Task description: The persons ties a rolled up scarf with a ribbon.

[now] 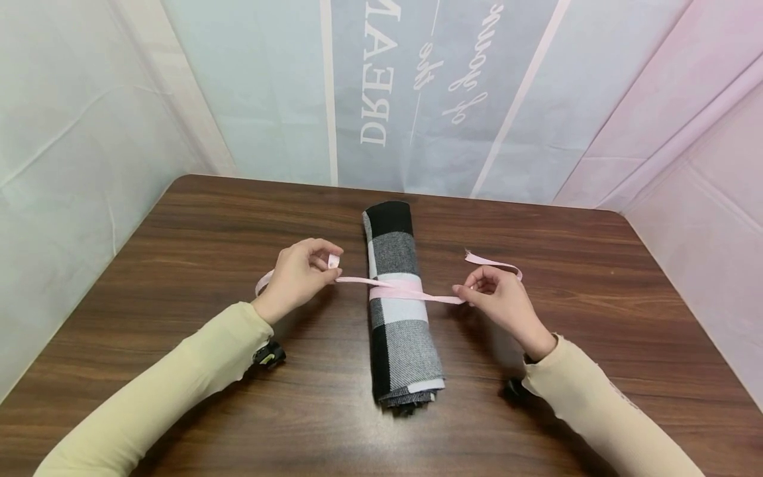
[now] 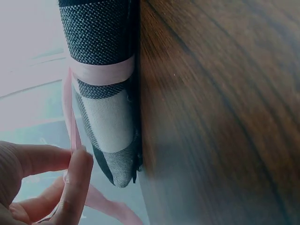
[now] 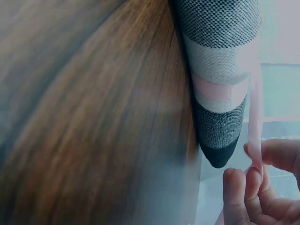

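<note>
A rolled black, grey and white checked cloth point(image 1: 405, 344) lies lengthwise on the table. Round its middle runs a pink ribbon point(image 1: 396, 289), crossed on top. To the left of the roll, my left hand point(image 1: 301, 271) pinches one ribbon end between thumb and fingers. My right hand point(image 1: 503, 298) pinches the other end on the right side. Both ribbon stretches look fairly straight between roll and fingers. A loose ribbon tail point(image 1: 491, 260) trails beyond my right hand, and another stretch shows behind the left. In the left wrist view, the ribbon point(image 2: 70, 112) runs from the roll to the pinching fingertips.
The brown wood-grain table point(image 1: 238, 424) carries the roll. A printed fabric backdrop point(image 1: 274, 99) with white lettering hangs behind the table, and pale fabric hangs at both sides. Dark camera straps show at both wrists below light sleeves point(image 1: 197, 358).
</note>
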A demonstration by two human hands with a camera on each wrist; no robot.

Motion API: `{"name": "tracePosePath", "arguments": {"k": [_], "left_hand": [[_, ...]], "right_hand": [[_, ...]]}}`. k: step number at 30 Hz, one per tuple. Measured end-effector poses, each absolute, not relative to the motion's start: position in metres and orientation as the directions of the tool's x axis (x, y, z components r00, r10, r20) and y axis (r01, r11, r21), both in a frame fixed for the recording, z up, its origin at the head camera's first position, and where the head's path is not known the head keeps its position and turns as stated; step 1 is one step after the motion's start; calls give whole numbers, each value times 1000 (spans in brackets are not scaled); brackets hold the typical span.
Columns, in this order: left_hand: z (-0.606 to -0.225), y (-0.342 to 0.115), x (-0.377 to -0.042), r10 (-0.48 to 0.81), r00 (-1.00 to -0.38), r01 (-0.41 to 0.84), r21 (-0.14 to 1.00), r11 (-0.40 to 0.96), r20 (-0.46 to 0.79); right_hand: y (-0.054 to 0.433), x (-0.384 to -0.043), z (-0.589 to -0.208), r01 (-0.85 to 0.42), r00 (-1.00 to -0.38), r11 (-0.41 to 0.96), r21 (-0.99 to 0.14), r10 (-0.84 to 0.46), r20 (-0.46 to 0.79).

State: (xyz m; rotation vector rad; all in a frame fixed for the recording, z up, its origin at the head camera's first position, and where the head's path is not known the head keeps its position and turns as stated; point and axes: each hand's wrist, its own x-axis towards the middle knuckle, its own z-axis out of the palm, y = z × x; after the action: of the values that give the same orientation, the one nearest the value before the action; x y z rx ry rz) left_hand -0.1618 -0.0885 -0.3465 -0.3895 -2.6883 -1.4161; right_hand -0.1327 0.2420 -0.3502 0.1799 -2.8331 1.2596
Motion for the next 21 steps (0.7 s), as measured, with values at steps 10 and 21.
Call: {"name": "tracePosePath", "arguments": {"k": [10, 21], "left_hand": [[-343, -90, -161, 228, -954, 285, 815, 505, 193], [-348, -88, -164, 227, -931, 363, 806, 468, 287]], "right_hand": [[236, -138, -351, -160, -987, 569, -807, -70, 147], [228, -141, -348, -139, -989, 474, -870, -26, 144]]}}
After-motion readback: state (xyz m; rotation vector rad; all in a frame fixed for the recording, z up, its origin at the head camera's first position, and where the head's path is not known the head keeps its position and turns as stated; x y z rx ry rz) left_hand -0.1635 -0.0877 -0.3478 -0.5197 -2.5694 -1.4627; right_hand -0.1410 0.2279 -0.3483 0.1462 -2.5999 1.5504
